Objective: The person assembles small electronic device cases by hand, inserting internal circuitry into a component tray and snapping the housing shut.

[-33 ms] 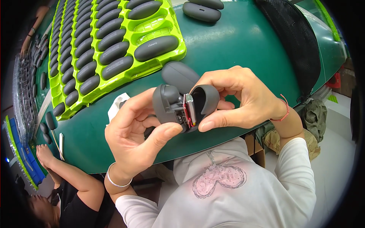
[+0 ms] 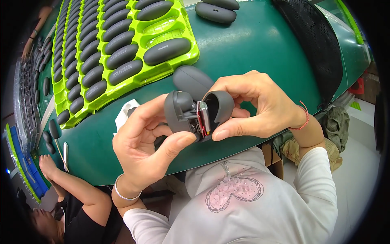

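Observation:
Both my hands hold a dark grey earbud charging case that is pulled apart into two pieces. My left hand (image 2: pixel 140 140) grips the inner case part (image 2: pixel 175 110) between thumb and fingers. A red-edged circuit board (image 2: pixel 199 120) and a silver battery-like block (image 2: pixel 206 116) show in the gap. On the other side, my right hand (image 2: pixel 262 105) is closed around the curved outer shell (image 2: pixel 224 103), its thumb at the lower edge. Just beyond my hands a closed grey case (image 2: pixel 191 78) lies on the table, partly hidden by the right fingers.
A lime green tray (image 2: pixel 162 73) with rows of dark cases stands at the far left on the green table (image 2: pixel 252 44). Stacked cases (image 2: pixel 216 13) sit at the back, and black mesh fabric (image 2: pixel 310 40) drapes at right. A co-worker's hand (image 2: pixel 48 166) rests at the left edge.

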